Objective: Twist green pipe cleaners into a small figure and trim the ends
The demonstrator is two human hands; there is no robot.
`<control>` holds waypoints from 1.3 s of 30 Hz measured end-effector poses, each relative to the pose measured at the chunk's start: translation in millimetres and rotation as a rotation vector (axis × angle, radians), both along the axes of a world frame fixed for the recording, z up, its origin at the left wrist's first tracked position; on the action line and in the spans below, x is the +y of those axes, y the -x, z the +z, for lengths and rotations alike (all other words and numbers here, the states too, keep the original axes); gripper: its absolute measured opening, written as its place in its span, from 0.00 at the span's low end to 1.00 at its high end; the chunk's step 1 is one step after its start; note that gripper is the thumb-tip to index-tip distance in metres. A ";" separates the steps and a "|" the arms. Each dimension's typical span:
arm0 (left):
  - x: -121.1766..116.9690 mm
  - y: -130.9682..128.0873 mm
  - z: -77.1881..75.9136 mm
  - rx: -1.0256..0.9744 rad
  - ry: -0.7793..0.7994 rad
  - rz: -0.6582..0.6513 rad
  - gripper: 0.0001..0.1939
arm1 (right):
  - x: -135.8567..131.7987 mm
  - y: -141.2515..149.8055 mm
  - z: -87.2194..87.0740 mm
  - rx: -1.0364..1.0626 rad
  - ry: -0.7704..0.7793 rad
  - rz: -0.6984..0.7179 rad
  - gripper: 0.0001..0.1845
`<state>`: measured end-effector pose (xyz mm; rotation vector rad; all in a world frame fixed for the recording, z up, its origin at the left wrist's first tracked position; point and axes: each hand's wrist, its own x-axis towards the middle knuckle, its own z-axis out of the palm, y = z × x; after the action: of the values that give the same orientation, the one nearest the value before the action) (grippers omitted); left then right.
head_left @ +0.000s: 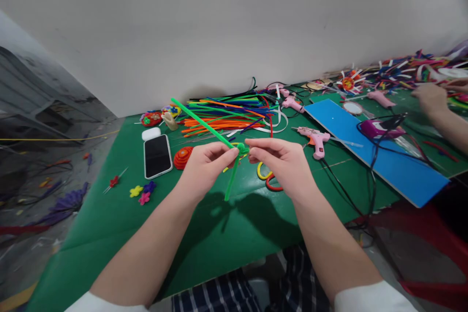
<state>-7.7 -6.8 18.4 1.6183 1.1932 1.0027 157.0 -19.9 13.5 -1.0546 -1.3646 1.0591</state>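
Between my two hands, above the table, is a bright green pipe cleaner (204, 124) with a twisted loop at its middle. One long end points up and left, and a shorter end hangs down. My left hand (208, 163) pinches it left of the loop with thumb and forefinger. On the loop's right side, the fingertips of my right hand (278, 158) close on the green piece. Scissors with yellow and red handles (272, 183) lie on the table, partly hidden by my right hand. A coiled orange-red piece (183, 157) sits behind my left hand.
On the green table (98, 224) lie a phone (157, 156), small flowers (144, 198), a heap of pipe cleaners (223, 117), a pink glue gun (314, 140) with a trailing cord and a blue board (376, 151). Another person's hand (431, 100) is at far right.
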 end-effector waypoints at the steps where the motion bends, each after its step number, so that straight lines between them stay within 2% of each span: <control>1: -1.5 -0.9 0.7 -0.001 0.011 -0.005 0.16 | -0.7 -0.3 1.2 0.022 0.007 -0.011 0.10; 7: -6.0 -2.4 3.8 -0.010 0.038 -0.051 0.14 | -4.8 0.2 4.8 -0.034 -0.046 -0.078 0.06; 14: -2.5 -5.9 -6.1 -0.257 0.190 -0.061 0.08 | -5.4 -0.2 2.5 -0.073 -0.113 -0.087 0.06; 20: -2.1 -10.5 -11.6 -0.450 0.330 -0.015 0.09 | -3.2 -1.7 1.5 -0.018 -0.098 -0.060 0.07; 25: -6.1 -13.2 -8.5 -0.504 0.317 0.031 0.09 | -1.8 -3.5 0.9 0.024 -0.064 0.007 0.06; 30: -8.5 -14.3 -7.2 -0.437 0.248 0.014 0.09 | -4.8 2.5 1.1 -0.007 -0.100 -0.050 0.05; 35: -8.9 -15.3 -9.5 -0.407 0.214 0.004 0.09 | -6.1 2.9 2.5 0.003 -0.080 -0.018 0.06; 39: -12.9 -16.2 -12.1 -0.278 0.080 0.083 0.10 | -5.2 2.4 0.7 0.120 -0.001 0.048 0.08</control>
<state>8.5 -19.7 6.3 1.3260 1.1020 1.1754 154.6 -25.1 14.2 -0.9461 -1.2987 1.1386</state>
